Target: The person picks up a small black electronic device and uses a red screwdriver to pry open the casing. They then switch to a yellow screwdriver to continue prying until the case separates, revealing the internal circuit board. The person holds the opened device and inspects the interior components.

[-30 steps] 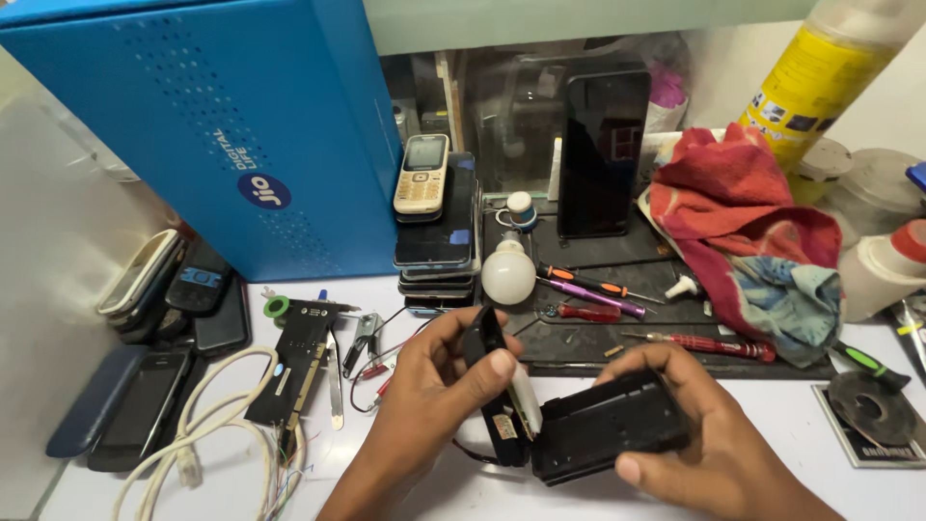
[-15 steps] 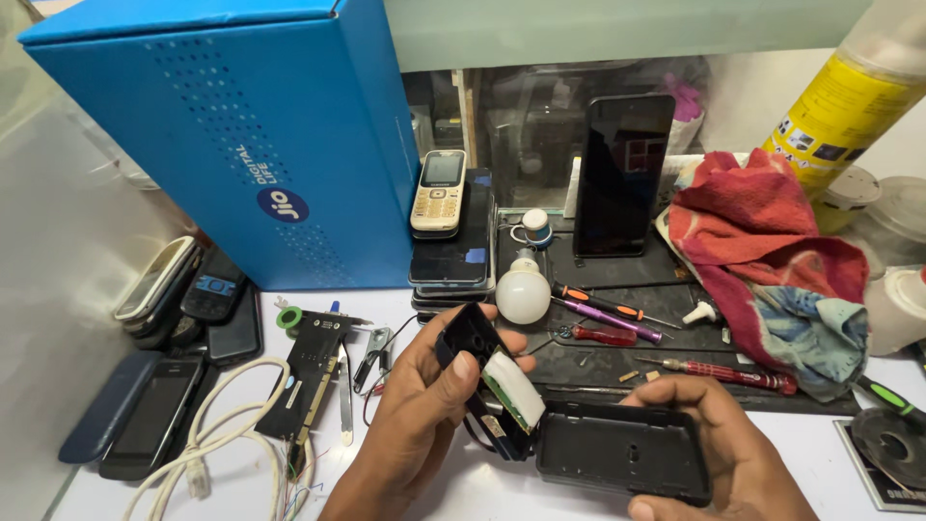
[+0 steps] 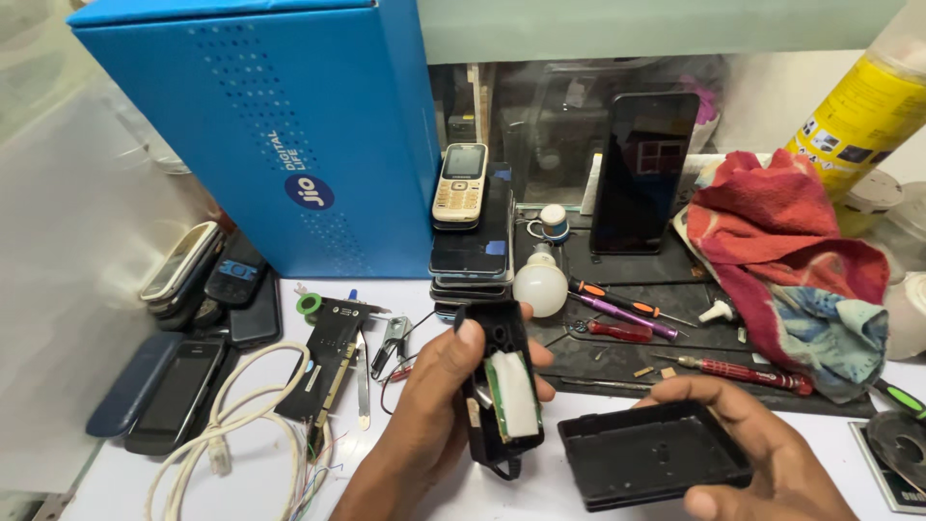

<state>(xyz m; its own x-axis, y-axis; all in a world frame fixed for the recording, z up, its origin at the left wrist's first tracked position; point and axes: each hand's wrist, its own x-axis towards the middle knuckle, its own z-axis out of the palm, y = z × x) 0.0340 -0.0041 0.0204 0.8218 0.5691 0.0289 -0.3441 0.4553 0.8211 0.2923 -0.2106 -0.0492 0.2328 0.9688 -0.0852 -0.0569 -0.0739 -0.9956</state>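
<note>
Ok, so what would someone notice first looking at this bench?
Probably the big blue box standing at the back left. Next, the left hand holding an opened black device upright at centre, while the right hand holds its black cover beside it. A red cloth lies at right.

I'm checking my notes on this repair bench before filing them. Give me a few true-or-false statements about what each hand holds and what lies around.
1. The left hand holds an opened black plastic device half with a white block inside. True.
2. The right hand holds a screwdriver. False: it holds a shallow black plastic cover.
3. The white round light bulb lies on the red cloth. False: it lies left of it, by the stacked phones.
4. A big blue cardboard box stands behind. True.
</note>
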